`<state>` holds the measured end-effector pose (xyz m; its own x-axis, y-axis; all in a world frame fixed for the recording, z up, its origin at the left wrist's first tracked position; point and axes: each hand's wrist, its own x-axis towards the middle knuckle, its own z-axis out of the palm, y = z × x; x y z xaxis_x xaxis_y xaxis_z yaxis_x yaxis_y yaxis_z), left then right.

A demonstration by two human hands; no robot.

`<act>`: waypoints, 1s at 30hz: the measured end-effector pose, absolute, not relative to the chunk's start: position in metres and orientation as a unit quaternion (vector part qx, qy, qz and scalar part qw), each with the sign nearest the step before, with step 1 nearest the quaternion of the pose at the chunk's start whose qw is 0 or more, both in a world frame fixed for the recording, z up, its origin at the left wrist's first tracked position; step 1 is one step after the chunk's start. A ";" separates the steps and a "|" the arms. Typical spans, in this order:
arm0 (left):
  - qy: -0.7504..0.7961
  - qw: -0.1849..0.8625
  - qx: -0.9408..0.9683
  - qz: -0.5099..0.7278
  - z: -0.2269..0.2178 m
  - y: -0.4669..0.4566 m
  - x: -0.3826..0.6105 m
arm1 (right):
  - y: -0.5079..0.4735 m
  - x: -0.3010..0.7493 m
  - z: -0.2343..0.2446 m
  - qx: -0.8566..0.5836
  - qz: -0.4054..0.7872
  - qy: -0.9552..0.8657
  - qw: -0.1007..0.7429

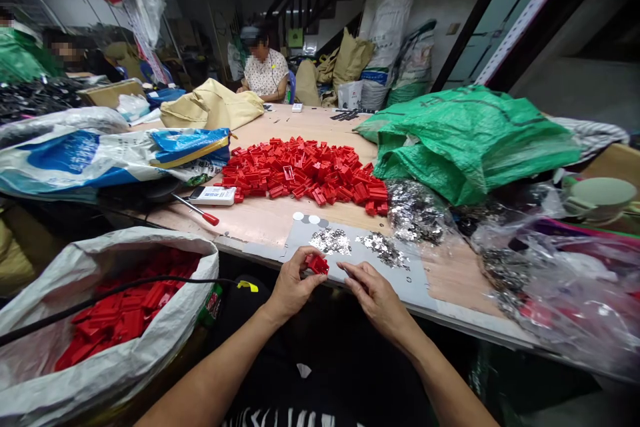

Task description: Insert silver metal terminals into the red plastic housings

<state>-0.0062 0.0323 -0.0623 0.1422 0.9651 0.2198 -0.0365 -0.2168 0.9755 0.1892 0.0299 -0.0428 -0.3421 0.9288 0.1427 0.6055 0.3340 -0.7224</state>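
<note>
Left hand (293,285) pinches red plastic housing (317,264); right hand (371,288), just right, fingertips nearly together, grip unclear. Best hold housing steady, its face uncovered.

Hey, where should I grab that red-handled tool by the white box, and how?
Probably by the red handle, from the near side of the table: that end points toward you, apart from the white box, and looks thicker than the shaft.
</note>
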 end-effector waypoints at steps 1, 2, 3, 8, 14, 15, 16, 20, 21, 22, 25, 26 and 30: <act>0.412 0.453 0.607 0.507 -0.064 0.037 -0.008 | 0.032 0.188 -0.045 -0.505 0.283 -0.767 0.277; 0.423 0.428 0.629 0.493 -0.066 0.042 -0.009 | 0.034 0.186 -0.046 -0.510 0.278 -0.766 0.275; 0.434 0.405 0.647 0.478 -0.067 0.046 -0.010 | 0.035 0.184 -0.047 -0.515 0.274 -0.765 0.274; 0.452 0.333 0.709 0.427 -0.074 0.059 -0.013 | 0.044 0.177 -0.047 -0.515 0.264 -0.772 0.262; 0.430 0.324 0.736 0.410 -0.076 0.063 -0.015 | 0.049 0.177 -0.051 -0.489 0.250 -0.796 0.255; 0.430 0.325 0.737 0.408 -0.076 0.063 -0.015 | 0.050 0.177 -0.052 -0.485 0.248 -0.799 0.253; 0.430 0.325 0.737 0.407 -0.076 0.064 -0.015 | 0.050 0.177 -0.052 -0.482 0.247 -0.803 0.250; 0.432 0.324 0.741 0.400 -0.075 0.065 -0.016 | 0.050 0.177 -0.054 -0.483 0.238 -0.809 0.237; 0.432 0.323 0.741 0.399 -0.075 0.065 -0.016 | 0.050 0.176 -0.054 -0.486 0.235 -0.809 0.233; 0.432 0.323 0.742 0.398 -0.075 0.065 -0.016 | 0.050 0.176 -0.053 -0.490 0.234 -0.808 0.228; 0.430 0.321 0.742 0.401 -0.077 0.065 -0.016 | 0.048 0.174 -0.050 -0.501 0.230 -0.806 0.213; 0.429 0.321 0.742 0.403 -0.077 0.065 -0.016 | 0.048 0.173 -0.049 -0.507 0.227 -0.806 0.205; 0.428 0.323 0.739 0.407 -0.079 0.064 -0.016 | 0.046 0.165 -0.041 -0.541 0.207 -0.799 0.162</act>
<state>-0.0156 0.0636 -0.0785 0.3021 0.8963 0.3247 0.3700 -0.4241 0.8266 0.1647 0.0458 -0.0408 -0.3618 0.9316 0.0346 0.7975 0.3286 -0.5060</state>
